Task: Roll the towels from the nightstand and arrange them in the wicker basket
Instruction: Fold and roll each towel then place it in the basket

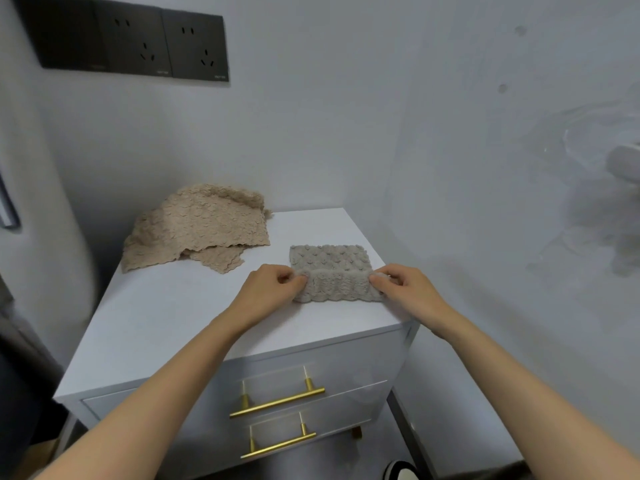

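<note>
Pinching opposite ends of the small grey bobbled towel (pixel 330 277), which lay right of centre on the white nightstand (pixel 166 327), left hand (pixel 273 289) and right hand (pixel 407 289) were equally near, its long axis running left-right between them.

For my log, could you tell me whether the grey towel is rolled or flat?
Partly rolled: the grey towel has its near part turned over, pinched by left hand and right hand; far half flat.
</note>
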